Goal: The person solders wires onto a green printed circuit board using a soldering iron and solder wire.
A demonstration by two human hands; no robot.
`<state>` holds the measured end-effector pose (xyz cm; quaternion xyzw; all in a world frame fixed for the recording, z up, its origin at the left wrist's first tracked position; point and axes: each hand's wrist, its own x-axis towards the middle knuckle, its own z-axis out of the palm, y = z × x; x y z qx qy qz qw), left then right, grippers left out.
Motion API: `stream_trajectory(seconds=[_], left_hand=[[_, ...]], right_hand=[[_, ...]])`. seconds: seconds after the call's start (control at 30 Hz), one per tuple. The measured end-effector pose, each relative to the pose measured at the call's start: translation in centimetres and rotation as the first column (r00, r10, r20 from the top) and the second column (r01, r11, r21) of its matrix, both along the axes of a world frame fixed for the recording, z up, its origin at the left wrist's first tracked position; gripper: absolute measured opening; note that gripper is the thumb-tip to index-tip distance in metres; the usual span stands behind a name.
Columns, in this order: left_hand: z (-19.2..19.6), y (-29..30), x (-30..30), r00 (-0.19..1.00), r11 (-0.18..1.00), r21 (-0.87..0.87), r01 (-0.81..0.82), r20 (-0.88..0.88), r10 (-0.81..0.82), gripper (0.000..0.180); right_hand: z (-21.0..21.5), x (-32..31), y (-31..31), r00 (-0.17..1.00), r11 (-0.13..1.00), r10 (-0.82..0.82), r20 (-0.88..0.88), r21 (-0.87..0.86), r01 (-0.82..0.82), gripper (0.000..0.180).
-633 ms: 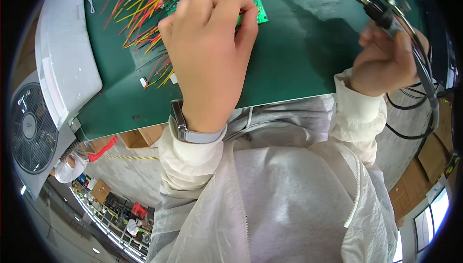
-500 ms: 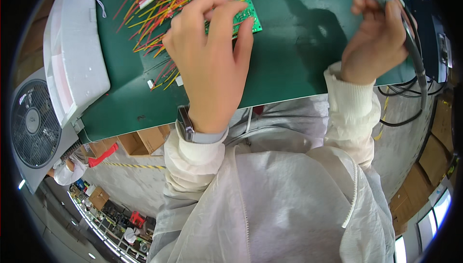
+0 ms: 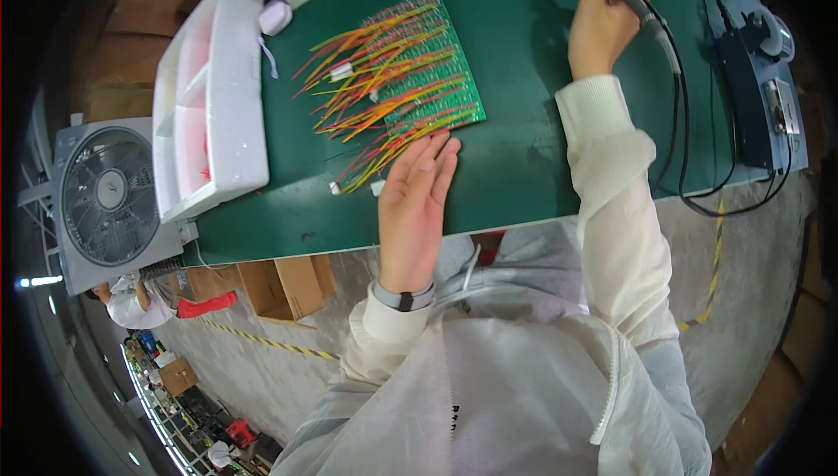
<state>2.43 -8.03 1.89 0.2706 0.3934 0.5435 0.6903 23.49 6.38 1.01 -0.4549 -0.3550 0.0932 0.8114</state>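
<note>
A green circuit board [image 3: 417, 65] lies on the green table mat [image 3: 524, 153], covered with many red, orange and yellow wires [image 3: 384, 92] fanning toward the table's front. My left hand [image 3: 415, 201] rests flat and open on the mat just in front of the board, fingertips touching the nearest wire ends. My right hand [image 3: 602, 17] is raised at the far right and grips a dark pen-shaped tool [image 3: 642, 9], likely a soldering iron. Its black cable [image 3: 676, 100] trails to the right.
A white foam tray [image 3: 214, 100] sits at the mat's left, with a grey fan [image 3: 109, 201] beside it. A dark blue station box [image 3: 759, 100] stands at the right. Cardboard boxes [image 3: 279, 284] lie on the floor below.
My left hand has come off the board and now lies in front of it, uncovering the wires. My right hand has lifted farther away with the tool. The view has shifted.
</note>
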Motion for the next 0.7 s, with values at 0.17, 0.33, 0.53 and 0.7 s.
stream_trajectory(seconds=[0.17,0.33,0.53,0.7], left_hand=[[-0.3,1.6,0.6,0.992,0.992,0.044,-0.122,-0.014,0.122,0.015],[-0.8,3.1,0.3,0.979,0.970,0.145,-0.194,-0.035,0.201,0.014],[-0.3,4.5,0.1,0.983,0.982,0.092,-0.164,0.100,0.155,0.023],[1.2,5.4,-0.4,0.993,0.982,0.152,-0.113,-0.012,0.116,0.026]], right_hand=[[0.7,1.0,-0.6,0.988,0.998,-0.043,-0.149,0.037,0.049,0.026],[0.8,0.5,-1.1,0.987,0.997,-0.058,-0.149,-0.053,0.051,0.026],[0.1,1.0,-0.8,0.986,0.989,-0.116,-0.118,-0.103,0.104,0.027],[0.3,1.4,-0.8,0.975,0.987,-0.141,-0.170,-0.102,0.125,0.027]])
